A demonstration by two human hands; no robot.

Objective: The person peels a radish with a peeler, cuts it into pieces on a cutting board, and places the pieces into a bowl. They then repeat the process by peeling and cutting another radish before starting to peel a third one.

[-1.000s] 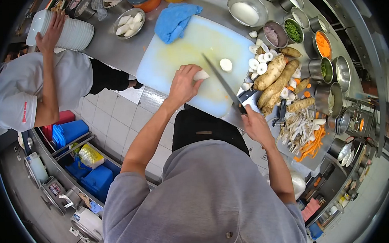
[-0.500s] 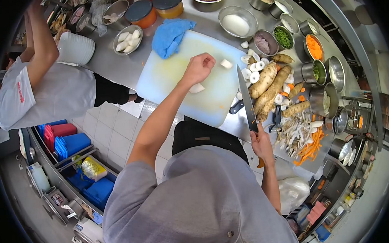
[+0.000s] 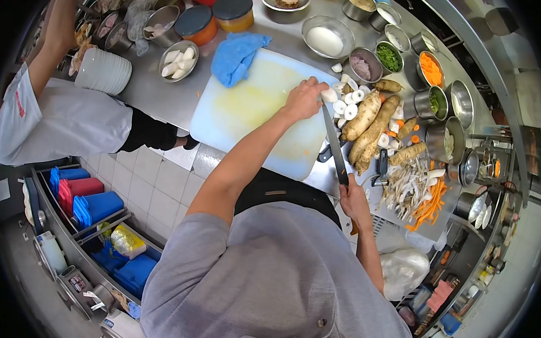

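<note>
My left hand is at the right side of the white cutting board, fingers closed at a white vegetable piece. Part of that contact is hidden. My right hand grips the handle of a long knife; its blade points away from me, along the board's right edge, with the tip close to the white piece. Beyond the blade lie brown-skinned roots and white rings. A blue cloth rests on the board's far left corner.
A peeler lies beside peelings and orange strips. Metal bowls stand at the right, one holding orange slices. A bowl of white chunks sits beyond the board. Another person stands at the left.
My left hand has moved right across the board to the white piece at its edge. The other white piece no longer shows on the board. The knife has shifted slightly left.
</note>
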